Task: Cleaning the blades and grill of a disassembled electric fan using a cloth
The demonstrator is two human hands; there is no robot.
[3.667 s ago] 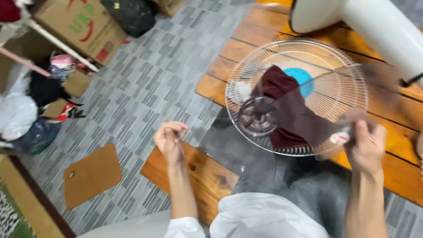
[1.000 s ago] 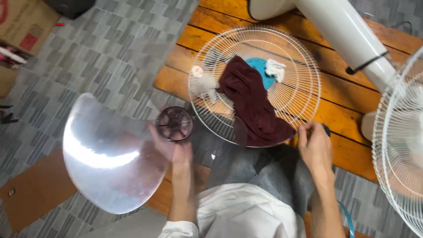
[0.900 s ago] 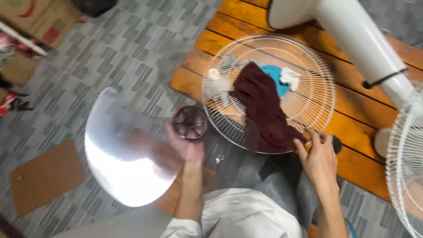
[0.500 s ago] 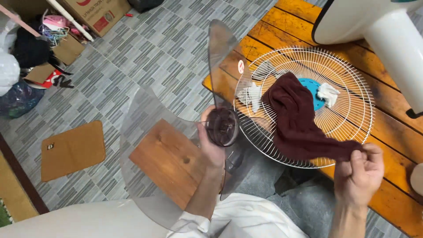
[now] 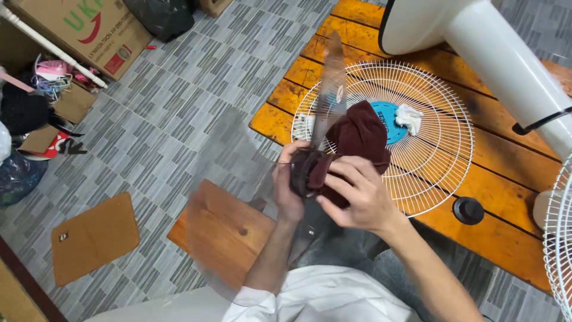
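2 hands [image 5: 325, 191], maroon cloth [image 5: 357, 134] against fan blade hub [image 5: 302, 170]

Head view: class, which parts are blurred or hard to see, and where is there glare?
Head view: the clear fan blade is see-through and smeared by motion; both hands, left and right, and the maroon cloth are slightly soft; the floor and grille stay sharp; no strong glare.

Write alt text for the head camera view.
The left hand holds a clear fan blade by its dark hub while the right hand presses a maroon cloth against it. Behind them, a white fan grille lies on an orange wooden table.
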